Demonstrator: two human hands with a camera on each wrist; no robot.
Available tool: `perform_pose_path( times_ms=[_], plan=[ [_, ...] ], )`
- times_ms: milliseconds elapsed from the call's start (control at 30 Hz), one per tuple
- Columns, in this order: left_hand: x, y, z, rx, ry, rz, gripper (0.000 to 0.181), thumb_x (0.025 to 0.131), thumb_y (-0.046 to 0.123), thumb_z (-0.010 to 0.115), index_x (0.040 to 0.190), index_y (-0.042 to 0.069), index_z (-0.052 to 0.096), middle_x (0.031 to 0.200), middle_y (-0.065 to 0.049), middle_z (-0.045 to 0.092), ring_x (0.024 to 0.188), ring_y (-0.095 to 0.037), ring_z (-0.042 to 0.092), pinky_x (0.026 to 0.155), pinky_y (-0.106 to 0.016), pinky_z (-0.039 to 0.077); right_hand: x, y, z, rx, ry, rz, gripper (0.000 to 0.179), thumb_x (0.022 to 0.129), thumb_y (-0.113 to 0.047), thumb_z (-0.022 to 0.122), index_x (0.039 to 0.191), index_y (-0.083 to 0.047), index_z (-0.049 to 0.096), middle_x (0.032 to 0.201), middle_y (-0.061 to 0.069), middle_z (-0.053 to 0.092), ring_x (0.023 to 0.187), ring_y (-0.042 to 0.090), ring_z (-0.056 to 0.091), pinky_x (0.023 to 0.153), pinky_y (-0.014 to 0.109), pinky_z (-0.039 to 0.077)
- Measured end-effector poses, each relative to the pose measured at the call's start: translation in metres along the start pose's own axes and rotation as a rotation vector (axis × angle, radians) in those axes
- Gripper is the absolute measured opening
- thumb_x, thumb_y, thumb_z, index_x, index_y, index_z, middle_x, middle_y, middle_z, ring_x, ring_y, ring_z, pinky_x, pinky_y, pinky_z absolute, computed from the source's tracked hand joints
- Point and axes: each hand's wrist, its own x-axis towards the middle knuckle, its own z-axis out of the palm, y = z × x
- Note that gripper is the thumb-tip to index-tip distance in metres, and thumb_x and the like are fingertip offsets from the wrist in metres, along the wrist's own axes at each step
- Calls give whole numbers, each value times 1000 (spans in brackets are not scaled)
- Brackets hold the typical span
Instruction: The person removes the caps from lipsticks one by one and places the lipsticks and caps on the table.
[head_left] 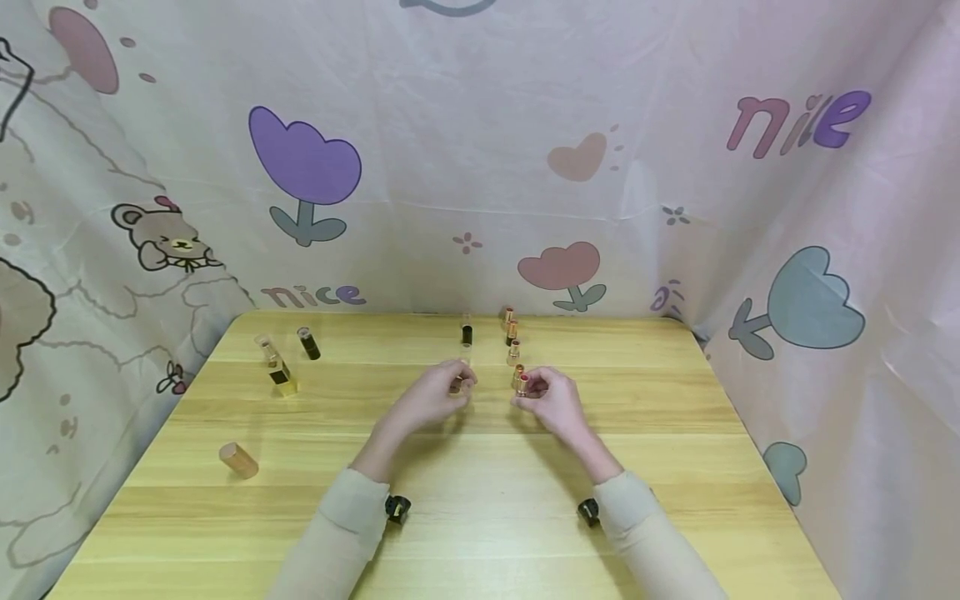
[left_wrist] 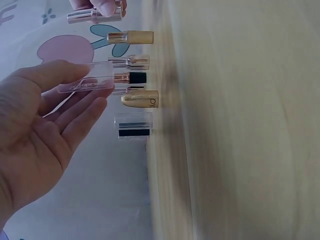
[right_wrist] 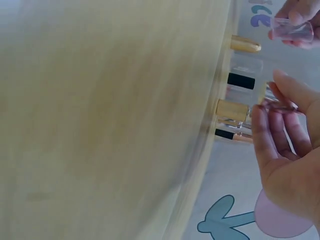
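Note:
Near the table's middle, my left hand [head_left: 438,392] pinches a clear cap [left_wrist: 97,76] between thumb and fingers. To its right, my right hand [head_left: 553,402] pinches a lipstick [head_left: 522,384] with a red tip and a shiny tube. A gold-based lipstick [left_wrist: 140,37] stands right behind the held one. Farther back in that row are other uncapped lipsticks [head_left: 513,353], one of them with a black base [left_wrist: 136,77]. Beyond my left hand stand a black-and-clear cap [head_left: 467,335] and a gold rounded cap [left_wrist: 140,99]. The hands are apart.
On the table's left side stand a gold-and-black tube [head_left: 282,380], a clear-topped piece [head_left: 267,348] and a black tube [head_left: 309,344]. A rose-gold tube [head_left: 238,460] is nearer the front left. A printed curtain [head_left: 442,167] hangs behind the wooden table [head_left: 480,533].

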Motion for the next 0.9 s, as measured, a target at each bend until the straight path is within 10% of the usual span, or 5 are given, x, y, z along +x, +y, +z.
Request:
perform_pose_path(
  times_ms=[900],
  plan=[
    [9,-10,3,118,-218,-14,19,91,-5,74,107,2,69,99,-2,70,94,-17,66,90,-34,63,12,7,3,-183,-183,50,40,69,-2,96,99,-4,70,84,2,73,75,12,66,70,25,61]
  ],
)
